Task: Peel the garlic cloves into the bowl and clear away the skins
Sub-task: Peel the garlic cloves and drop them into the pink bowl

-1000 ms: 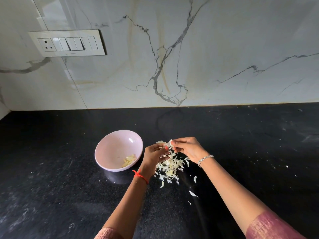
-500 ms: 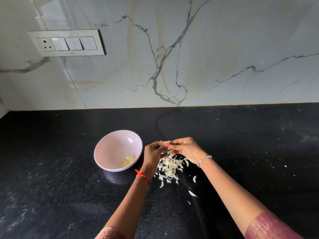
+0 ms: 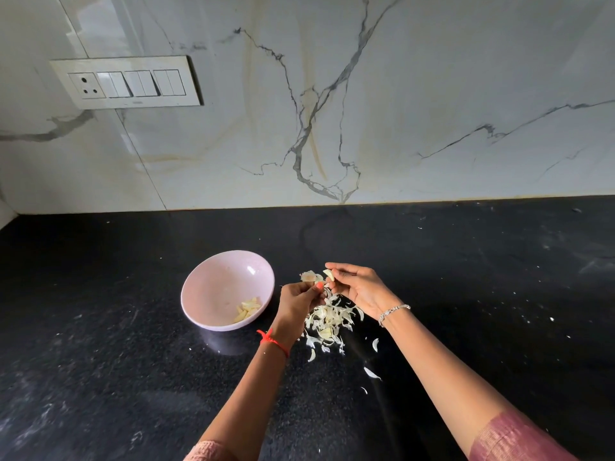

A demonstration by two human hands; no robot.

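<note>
over the black counter [image 3: 133,377], just right of the pink bowl [image 3: 199,287], both hands work above the heap of skins [image 3: 327,319].

right hand [image 3: 361,289]: grip closed, fingertips pinching a pale garlic clove [image 3: 329,274].

left hand [image 3: 298,302]: grip closed, thumb and fingers pinching a papery strip of skin [image 3: 309,277], which stands up just beside the clove. whether the strip is fully parted from the clove cannot be told.

peeled cloves [image 3: 248,309] lie low in the bowl, against its near right wall. stray skins [image 3: 371,373] lie apart from the heap, toward the person.

assessment: the step in hand appears to be stripping the last skin from this clove.

recommended practice:
- hold the right-hand pinch low on the clove, leaving the skin end exposed.
- draw the strip along the clove's length rather than across it, so it comes off whole and not in flakes.
- let the strip go directly over the heap, not near the bowl, which sits close on the left; light skins are likely to drift.
- check the clove all round for clinging film, then carry it across and drop it from just above the rim.

risk noted: scattered pieces widen the area to be cleared. gather them in with the heap at the end.
</note>
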